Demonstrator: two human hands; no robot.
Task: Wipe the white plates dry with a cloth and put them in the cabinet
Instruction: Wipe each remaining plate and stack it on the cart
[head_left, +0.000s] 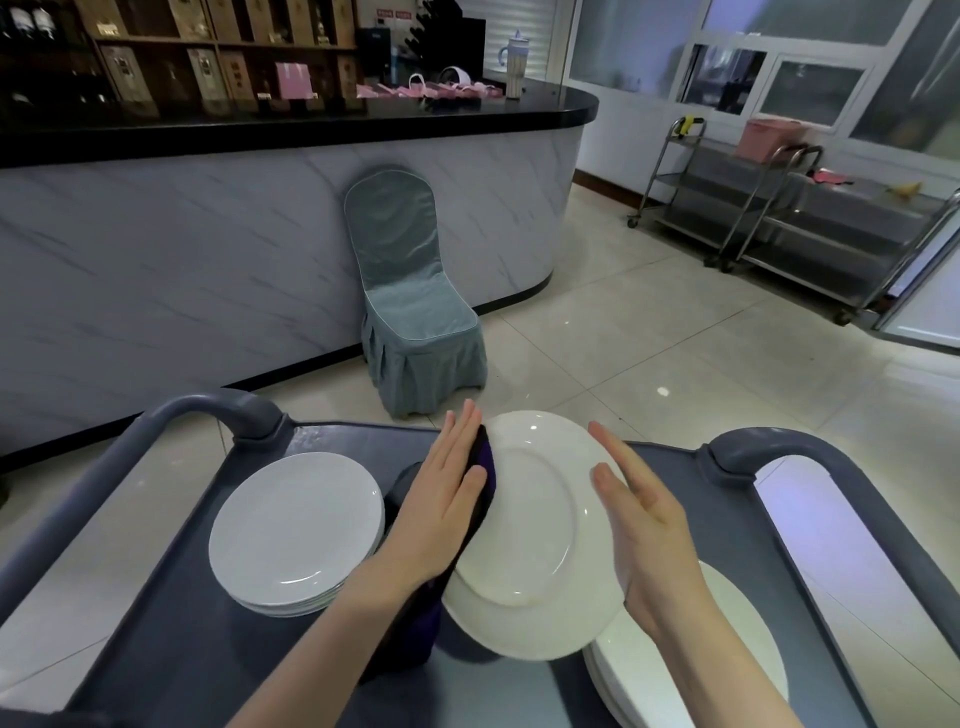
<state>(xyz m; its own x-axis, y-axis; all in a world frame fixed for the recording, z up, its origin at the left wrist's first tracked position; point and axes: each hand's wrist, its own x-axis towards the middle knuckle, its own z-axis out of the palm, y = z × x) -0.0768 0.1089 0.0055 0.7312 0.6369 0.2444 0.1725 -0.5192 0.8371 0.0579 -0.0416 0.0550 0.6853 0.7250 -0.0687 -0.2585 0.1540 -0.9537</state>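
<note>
head view: grey cart (171, 623) is filling the bottom of the frame and is serving as the landmark here. a white held plate (524, 530) is hanging tilted above the middle of the cart deck, broad face toward the camera, its lower edge overlapping the near right of the deck. the left hand (441, 499) is lying flat with straight fingers, pressing a dark purple cloth (415, 629) against the plate's left rim. the cloth is trailing down from under the palm toward the deck. the right hand (644, 525) is also flat with fingers straight, palm pressing the plate's right rim. so the hands are apart, the plate is being squeezed between them, and no fingers are curling round it.

left stack (296, 525) of white plates is sitting on the cart's left half, just beside the left forearm and close to the deck's left edge. right stack (675, 670) is sitting at the cart's near right corner, partly under the held plate and the right forearm.

the left handle (218, 410) and right handle (779, 447) are rising at the cart's far corners, flanking the hands.

beyond the cart's far edge, a covered chair (415, 312) is standing near, against a marble-look counter (208, 260). open tiled floor (649, 338) is spreading far right of the cart, with steel trolleys (779, 223) well apart at the far right wall.
</note>
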